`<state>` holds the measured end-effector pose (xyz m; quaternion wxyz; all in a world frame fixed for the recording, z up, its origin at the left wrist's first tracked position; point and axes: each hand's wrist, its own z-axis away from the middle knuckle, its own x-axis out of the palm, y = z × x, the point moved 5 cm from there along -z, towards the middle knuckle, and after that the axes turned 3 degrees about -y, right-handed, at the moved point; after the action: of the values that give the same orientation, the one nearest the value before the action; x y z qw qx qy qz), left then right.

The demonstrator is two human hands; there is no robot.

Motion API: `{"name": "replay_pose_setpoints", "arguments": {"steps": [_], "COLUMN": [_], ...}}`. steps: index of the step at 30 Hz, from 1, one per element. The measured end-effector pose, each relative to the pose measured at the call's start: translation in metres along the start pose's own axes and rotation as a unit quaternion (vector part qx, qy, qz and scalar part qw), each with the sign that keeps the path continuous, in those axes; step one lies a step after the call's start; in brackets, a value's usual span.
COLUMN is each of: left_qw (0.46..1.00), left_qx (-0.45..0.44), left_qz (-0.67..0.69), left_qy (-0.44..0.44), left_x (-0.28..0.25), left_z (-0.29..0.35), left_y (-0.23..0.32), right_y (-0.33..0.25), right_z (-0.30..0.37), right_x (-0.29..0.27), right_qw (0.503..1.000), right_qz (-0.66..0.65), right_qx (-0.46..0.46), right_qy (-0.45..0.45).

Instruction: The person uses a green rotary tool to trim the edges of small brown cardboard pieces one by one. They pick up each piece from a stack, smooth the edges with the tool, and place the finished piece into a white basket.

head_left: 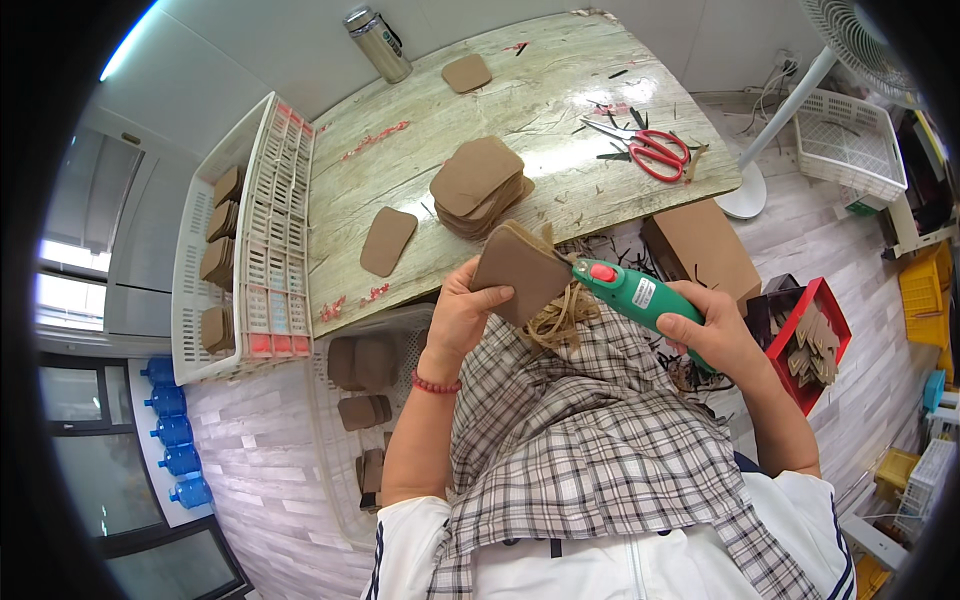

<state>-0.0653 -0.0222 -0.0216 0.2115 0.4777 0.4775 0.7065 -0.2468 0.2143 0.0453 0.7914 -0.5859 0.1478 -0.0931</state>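
Note:
In my left hand (462, 312) is a brown rounded-corner pad (522, 272), thumb on its face, held over my lap in front of the table edge. My right hand (712, 328) grips a green handheld electric cutter (630, 292) with a red button. Its tip meets the pad's right edge, where a thin brown strip (547, 234) sticks up. Tan offcut strips (562, 318) hang in a bunch below the pad. Just beyond stands a stack of similar brown pads (478, 180), and a single pad (389, 242) lies left of it.
Red-handled scissors (655, 152) lie among black scraps at the table's right. A metal flask (380, 45) and another pad (467, 73) sit at the back. White crates (275, 230) holding pads flank the left side. A red box (825, 300) of brown pieces is at lower right, beside a cardboard box (705, 245).

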Motion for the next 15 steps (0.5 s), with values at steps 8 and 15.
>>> {"name": "replay_pose_setpoints", "arguments": {"steps": [8, 15], "left_qw": [0.998, 0.983], "left_qx": [-0.047, -0.071], "left_qz": [-0.043, -0.169], "left_qy": [0.030, -0.014], "left_x": [0.017, 0.023], "left_z": [0.013, 0.018], "left_y": [-0.016, -0.007], "right_y": [0.008, 0.009], "right_z": [0.000, -0.006], "right_x": [0.011, 0.018], "right_qw": [0.996, 0.999], "right_qz": [0.068, -0.033], "right_qx": [-0.037, 0.009], "right_qy": [0.044, 0.003]}}
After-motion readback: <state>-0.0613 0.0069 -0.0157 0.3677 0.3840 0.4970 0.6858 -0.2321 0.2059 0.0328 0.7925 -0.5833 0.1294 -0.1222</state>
